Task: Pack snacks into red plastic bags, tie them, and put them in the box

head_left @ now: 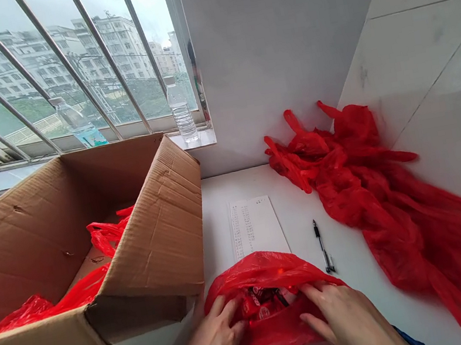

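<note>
A red plastic bag (281, 333) stands on the white table in front of me with its mouth spread wide. Inside lie several small red wrapped packets (264, 311) with pale print; some of them are partly covered by the film. My left hand (213, 339) grips the left side of the mouth, its fingers curled at the rim. On the opposite side, my right hand (347, 315) holds the rim with the fingers tucked at the film and the thumb set apart from them.
An open cardboard box (149, 216) at left contains red bags (108, 236). A printed sheet (255, 224) and a black pen (320, 243) lie beyond my bag. More red bags (360, 173) are heaped at right. Plastic bottles (181, 113) stand on the windowsill.
</note>
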Demonstrator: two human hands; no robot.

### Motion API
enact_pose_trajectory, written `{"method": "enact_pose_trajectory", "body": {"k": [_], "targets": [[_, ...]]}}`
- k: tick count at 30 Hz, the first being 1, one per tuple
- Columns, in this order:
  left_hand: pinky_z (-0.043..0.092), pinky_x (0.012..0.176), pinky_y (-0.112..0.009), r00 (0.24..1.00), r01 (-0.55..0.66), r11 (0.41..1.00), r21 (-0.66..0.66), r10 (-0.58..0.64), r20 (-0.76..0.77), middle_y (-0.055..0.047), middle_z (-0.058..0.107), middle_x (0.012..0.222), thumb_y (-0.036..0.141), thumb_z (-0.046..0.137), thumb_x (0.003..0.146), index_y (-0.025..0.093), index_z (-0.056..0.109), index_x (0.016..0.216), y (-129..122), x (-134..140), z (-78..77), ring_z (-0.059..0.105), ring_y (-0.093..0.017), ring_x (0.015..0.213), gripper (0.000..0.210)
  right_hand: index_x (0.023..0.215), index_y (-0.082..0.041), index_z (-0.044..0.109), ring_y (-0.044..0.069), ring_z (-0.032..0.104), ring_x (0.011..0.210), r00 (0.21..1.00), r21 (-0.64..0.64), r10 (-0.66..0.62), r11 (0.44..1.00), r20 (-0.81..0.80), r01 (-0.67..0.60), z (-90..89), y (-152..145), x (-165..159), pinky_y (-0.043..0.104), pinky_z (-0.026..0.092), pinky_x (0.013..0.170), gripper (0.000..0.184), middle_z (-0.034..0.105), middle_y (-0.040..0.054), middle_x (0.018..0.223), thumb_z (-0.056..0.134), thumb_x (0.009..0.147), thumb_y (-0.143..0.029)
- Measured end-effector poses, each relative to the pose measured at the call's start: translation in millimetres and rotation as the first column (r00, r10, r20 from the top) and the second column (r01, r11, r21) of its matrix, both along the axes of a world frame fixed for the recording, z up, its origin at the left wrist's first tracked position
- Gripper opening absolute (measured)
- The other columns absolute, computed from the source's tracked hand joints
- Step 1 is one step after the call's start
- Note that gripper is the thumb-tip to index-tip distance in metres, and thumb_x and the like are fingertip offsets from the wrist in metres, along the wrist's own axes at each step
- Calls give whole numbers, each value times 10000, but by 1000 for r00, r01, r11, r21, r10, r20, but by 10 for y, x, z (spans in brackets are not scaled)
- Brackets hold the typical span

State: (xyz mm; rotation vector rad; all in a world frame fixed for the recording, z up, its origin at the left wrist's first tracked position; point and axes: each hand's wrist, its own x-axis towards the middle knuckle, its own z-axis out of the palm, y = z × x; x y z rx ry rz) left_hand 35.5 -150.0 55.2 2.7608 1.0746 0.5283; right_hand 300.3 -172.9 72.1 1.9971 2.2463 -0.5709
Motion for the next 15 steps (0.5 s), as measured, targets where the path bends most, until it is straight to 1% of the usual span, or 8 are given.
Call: {"method": "enact_pose_trajectory", "body": {"k": [1, 3, 5, 7, 9, 10, 13, 15], "targets": [[511, 900, -351, 999, -1, 1000, -12, 0, -35, -77, 692, 1089, 316, 774, 782, 241, 734, 952, 2, 41, 40, 614, -254, 1001, 190, 1158, -235, 692, 325, 749, 909, 1000, 2, 0, 1000, -5, 0, 3, 1, -3, 431, 589, 764, 264, 768, 92, 993, 569, 927, -203], [461, 1007, -448, 995, -22, 999, -44, 18, -103, -69, 687, 1048, 292, 779, 776, 254, 722, 1049, 4, 138, 147, 621, -258, 972, 281, 1200, -226, 677, 333, 748, 917, 1000, 9, 3, 1000, -16, -3, 12, 4, -9, 445, 590, 766, 292, 766, 102, 1007, 572, 929, -207], [335, 1119, -562, 993, -15, 998, -62, 8, -118, -50, 686, 1043, 302, 798, 758, 282, 708, 1111, 14, 226, 241, 624, -260, 968, 364, 1224, -216, 665, 339, 749, 910, 1000, 14, 8, 1000, -11, -8, 24, 7, -13, 456, 594, 760, 308, 767, 111, 1005, 573, 930, -206], [201, 1184, -602, 996, 1, 997, -80, -8, -92, -30, 687, 1047, 353, 814, 751, 296, 724, 1044, 40, 282, 284, 623, -253, 976, 312, 1204, -208, 672, 341, 751, 891, 1000, 18, 10, 1000, 6, -10, 34, 11, -12, 457, 599, 742, 292, 769, 113, 989, 569, 931, -204], [134, 1210, -588, 997, 9, 997, -81, -14, -70, -17, 690, 1037, 435, 818, 753, 287, 738, 916, 85, 303, 272, 622, -244, 976, 234, 1209, -203, 668, 339, 753, 883, 1000, 32, 14, 999, 14, -15, 33, 18, -6, 452, 604, 732, 295, 770, 112, 982, 566, 933, -211], [120, 1214, -580, 997, 11, 997, -79, -17, -69, -16, 692, 1054, 467, 812, 759, 284, 739, 877, 112, 307, 254, 621, -242, 989, 230, 1219, -203, 664, 335, 753, 888, 1000, 48, 18, 999, 10, -18, 26, 23, 0, 446, 606, 734, 303, 769, 110, 989, 565, 933, -213], [123, 1204, -583, 996, 34, 998, -62, -39, -82, -21, 695, 1177, 508, 792, 777, 287, 747, 863, 193, 316, 186, 615, -264, 1078, 242, 1280, -204, 637, 312, 754, 905, 999, 122, 29, 992, -25, -26, -19, 45, 27, 416, 610, 748, 351, 762, 106, 1036, 564, 937, -224], [126, 1193, -590, 994, 61, 996, -70, -67, -91, -17, 713, 1178, 513, 786, 780, 281, 743, 859, 232, 337, 160, 619, -280, 1111, 249, 1314, -203, 619, 296, 756, 888, 998, 200, 39, 980, -58, -26, -52, 54, 53, 391, 611, 726, 377, 754, 108, 1074, 558, 944, -240]]}}
